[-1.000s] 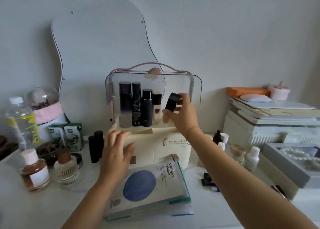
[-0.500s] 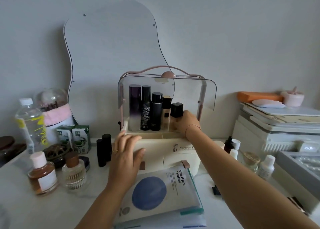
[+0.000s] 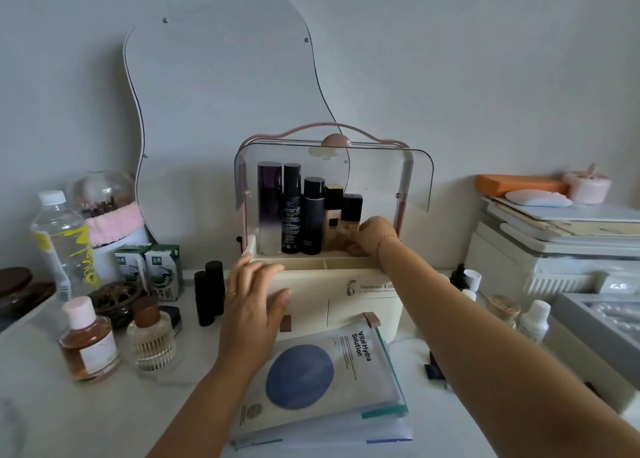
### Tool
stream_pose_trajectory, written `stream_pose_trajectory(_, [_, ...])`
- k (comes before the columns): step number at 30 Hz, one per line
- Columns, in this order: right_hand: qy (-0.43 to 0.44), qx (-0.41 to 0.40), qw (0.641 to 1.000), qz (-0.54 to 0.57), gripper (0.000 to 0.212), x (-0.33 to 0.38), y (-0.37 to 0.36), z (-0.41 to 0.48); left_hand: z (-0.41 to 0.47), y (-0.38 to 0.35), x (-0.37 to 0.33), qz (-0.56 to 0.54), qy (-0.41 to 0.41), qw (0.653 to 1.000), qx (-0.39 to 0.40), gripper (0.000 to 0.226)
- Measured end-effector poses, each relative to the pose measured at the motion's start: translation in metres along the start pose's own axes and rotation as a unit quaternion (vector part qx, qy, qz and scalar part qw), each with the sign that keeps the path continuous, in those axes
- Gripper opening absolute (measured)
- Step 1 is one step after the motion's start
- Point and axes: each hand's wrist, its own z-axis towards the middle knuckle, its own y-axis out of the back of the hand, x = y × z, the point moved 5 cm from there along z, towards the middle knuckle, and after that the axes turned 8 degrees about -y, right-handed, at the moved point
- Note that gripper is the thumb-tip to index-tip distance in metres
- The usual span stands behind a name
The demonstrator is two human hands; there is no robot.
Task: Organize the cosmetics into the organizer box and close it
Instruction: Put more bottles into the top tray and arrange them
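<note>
The right hand curls fingers round a black-capped bottle in the organizer box; left hand, fingers spread, rests on its front, above mask packets.

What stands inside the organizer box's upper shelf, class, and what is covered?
Five upright bottles stand in a row. The right hand covers the lower part of the rightmost bottle.

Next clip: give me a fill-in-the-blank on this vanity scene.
The clear curved lid of the cream organizer box is ___.
Its back row holds ___ upright bottles.
The right hand grips the black-capped beige bottle at the row's ___ end.
Two black cylindrical tubes stand at the box's ___ side.
Missing: open; five; right; left
</note>
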Motion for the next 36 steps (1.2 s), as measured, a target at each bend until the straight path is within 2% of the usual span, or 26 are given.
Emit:
stream_pose_trajectory(2, [-0.001, 0.007, 1.0, -0.011, 0.008, 0.001, -0.001, -0.004, 0.0, 0.001, -0.001, 0.0, 0.003, 1.0, 0.003, 0.047])
stream_pose_trajectory(4, [0.007, 0.006, 0.997, -0.074, 0.031, 0.005, 0.0, -0.011, 0.0, 0.001, -0.002, -0.002, 0.005, 1.0, 0.007, 0.048])
stream_pose_trajectory(7, [0.08, -0.028, 0.977, -0.195, 0.044, 0.015, 0.011, -0.048, 0.0, 0.002, -0.002, 0.0, -0.001, 1.0, 0.008, 0.047])
stream_pose_trajectory(9, [0.173, -0.059, 0.968, -0.171, 0.044, 0.011, 0.024, -0.083, 0.001, 0.002, -0.001, 0.01, -0.011, 1.0, 0.003, 0.048])
stream_pose_trajectory(11, [0.252, -0.118, 0.955, -0.106, 0.035, -0.01, 0.046, -0.123, 0.001, 0.001, -0.002, 0.019, -0.016, 1.0, -0.001, 0.049])
stream_pose_trajectory(13, [0.28, -0.178, 0.94, -0.073, 0.027, -0.045, 0.072, -0.154, 0.001, 0.001, -0.002, 0.023, -0.019, 1.0, -0.005, 0.047])
stream_pose_trajectory(18, [0.171, -0.294, 0.94, 0.029, 0.016, -0.133, 0.139, -0.169, 0.002, 0.0, 0.0, 0.023, -0.007, 1.0, -0.004, 0.047])
stream_pose_trajectory(22, [0.117, -0.31, 0.942, 0.053, 0.014, -0.171, 0.156, -0.168, 0.001, 0.0, -0.001, 0.026, -0.007, 1.0, -0.01, 0.049])
stream_pose_trajectory(30, [0.144, -0.269, 0.951, 0.049, 0.022, -0.164, 0.143, -0.152, 0.002, 0.001, -0.003, 0.021, 0.003, 1.0, -0.012, 0.049])
stream_pose_trajectory(33, [0.17, -0.314, 0.934, 0.002, 0.024, -0.152, 0.15, -0.146, 0.002, 0.001, -0.004, 0.026, 0.005, 1.0, -0.009, 0.05])
stream_pose_trajectory(36, [0.16, -0.341, 0.926, -0.033, 0.027, -0.15, 0.163, -0.139, 0.002, 0.002, -0.006, 0.025, 0.006, 1.0, -0.008, 0.051])
